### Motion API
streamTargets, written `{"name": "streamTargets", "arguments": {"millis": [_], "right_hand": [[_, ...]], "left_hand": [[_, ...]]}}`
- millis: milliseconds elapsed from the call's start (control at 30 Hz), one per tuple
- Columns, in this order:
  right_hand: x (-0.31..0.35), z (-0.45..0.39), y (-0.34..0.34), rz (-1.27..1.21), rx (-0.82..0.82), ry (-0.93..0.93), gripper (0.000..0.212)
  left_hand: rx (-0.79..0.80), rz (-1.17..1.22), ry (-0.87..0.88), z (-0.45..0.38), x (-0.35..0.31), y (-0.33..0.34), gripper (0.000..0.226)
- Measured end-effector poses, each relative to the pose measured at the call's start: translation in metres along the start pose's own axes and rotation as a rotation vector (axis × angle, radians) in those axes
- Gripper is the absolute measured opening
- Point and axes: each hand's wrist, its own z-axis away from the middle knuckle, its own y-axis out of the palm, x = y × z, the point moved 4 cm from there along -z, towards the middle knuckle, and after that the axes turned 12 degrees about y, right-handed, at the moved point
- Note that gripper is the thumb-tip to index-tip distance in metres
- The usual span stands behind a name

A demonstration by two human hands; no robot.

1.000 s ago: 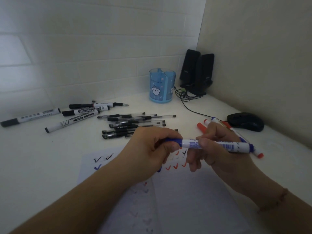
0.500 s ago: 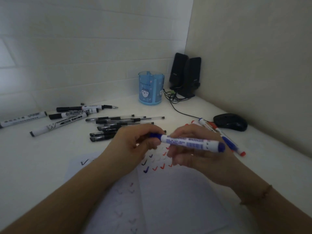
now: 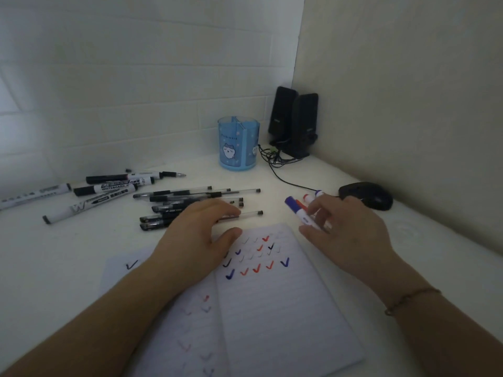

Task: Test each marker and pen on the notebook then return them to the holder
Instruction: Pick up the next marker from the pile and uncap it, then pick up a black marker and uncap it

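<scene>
Right hand: the right hand [image 3: 345,229] is at 3 o'clock of the notebook's top edge; its grip is narrow, fingertips pinching the blue-capped whiteboard marker [image 3: 299,212].
Marker: its blue cap points to 10 o'clock, out past the fingertips; the barrel's rear is hidden under the fingers.
Left hand: the left hand [image 3: 198,232] hovers with a wide, relaxed grip and holds nothing, over the near ends of the black gel pens [image 3: 190,198].
Notebook: the open notebook [image 3: 266,308] lies on the desk [image 3: 40,268], bearing red, blue and black ticks.
Holder: the blue pen holder [image 3: 238,144] stands at 12 o'clock.
Other markers: black whiteboard markers [image 3: 89,197] at 10 o'clock; red and blue ones [image 3: 310,197] just beyond the right fingers.
</scene>
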Motion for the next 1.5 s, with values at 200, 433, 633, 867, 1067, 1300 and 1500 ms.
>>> {"name": "streamTargets", "arguments": {"millis": [200, 433, 633, 867, 1067, 1300, 1500], "right_hand": [[-0.016, -0.015, 0.016, 0.144, -0.032, 0.068, 0.021], [-0.017, -0.016, 0.014, 0.211, -0.085, 0.100, 0.028], [0.006, -0.006, -0.001, 0.196, -0.259, -0.038, 0.028], [0.109, -0.039, 0.015, 0.024, 0.058, -0.303, 0.018], [0.220, -0.085, 0.070, -0.017, 0.252, -0.571, 0.020], [0.283, -0.128, 0.131, 0.243, 0.325, -0.620, 0.038], [0.289, -0.132, 0.145, 0.322, 0.277, -0.716, 0.030]], "left_hand": [[-0.007, -0.085, -0.087, 0.001, 0.007, -0.001, 0.026], [-0.036, -0.095, -0.128, 0.001, 0.010, -0.004, 0.023], [-0.100, -0.121, -0.177, 0.001, 0.013, -0.009, 0.022], [-0.093, -0.199, -0.256, 0.002, 0.020, -0.011, 0.025], [-0.073, -0.283, -0.299, 0.005, 0.022, -0.009, 0.025], [0.041, -0.305, -0.355, 0.003, 0.028, -0.009, 0.032], [0.034, -0.260, -0.324, 0.006, 0.027, -0.007, 0.033]]}}
